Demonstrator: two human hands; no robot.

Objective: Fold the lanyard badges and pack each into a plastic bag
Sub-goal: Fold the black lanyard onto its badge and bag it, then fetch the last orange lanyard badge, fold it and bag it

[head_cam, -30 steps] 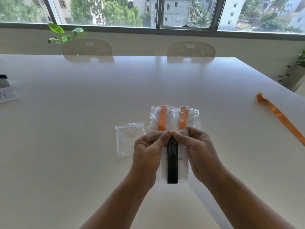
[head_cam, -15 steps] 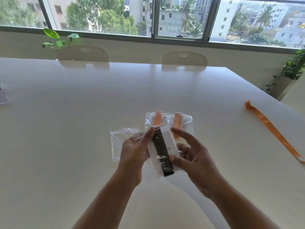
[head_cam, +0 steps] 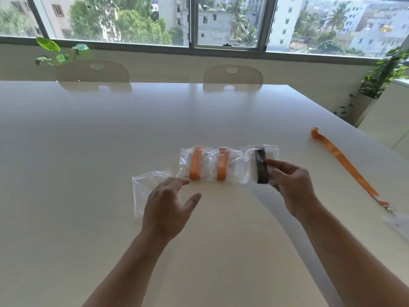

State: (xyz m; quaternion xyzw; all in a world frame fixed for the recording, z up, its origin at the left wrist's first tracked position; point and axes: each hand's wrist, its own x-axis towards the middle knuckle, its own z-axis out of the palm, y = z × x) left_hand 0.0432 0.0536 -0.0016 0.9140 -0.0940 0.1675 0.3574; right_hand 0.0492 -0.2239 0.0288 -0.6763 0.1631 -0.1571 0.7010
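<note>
Two clear plastic bags, each with a folded orange lanyard inside, lie side by side on the white table: one (head_cam: 195, 163) on the left, one (head_cam: 222, 164) on the right. Right of them my right hand (head_cam: 290, 185) pinches a third bag with a folded black lanyard (head_cam: 260, 165) inside, at or just above the table. My left hand (head_cam: 169, 204) hovers with fingers spread over an empty clear bag (head_cam: 145, 187). An unfolded orange lanyard (head_cam: 345, 163) lies stretched out at the far right, and its clip and clear badge holder (head_cam: 396, 221) rest near the table edge.
The white table (head_cam: 110, 140) fills the view, and its right edge runs diagonally past the loose lanyard. Two white chairs (head_cam: 232, 76) stand at the far side under the window. Potted plants (head_cam: 385, 72) sit at the right and far left.
Both hands held the bag with the black lanyard in front of me. My right hand has now carried it to the right of the two orange bags, and my left hand has let go.
</note>
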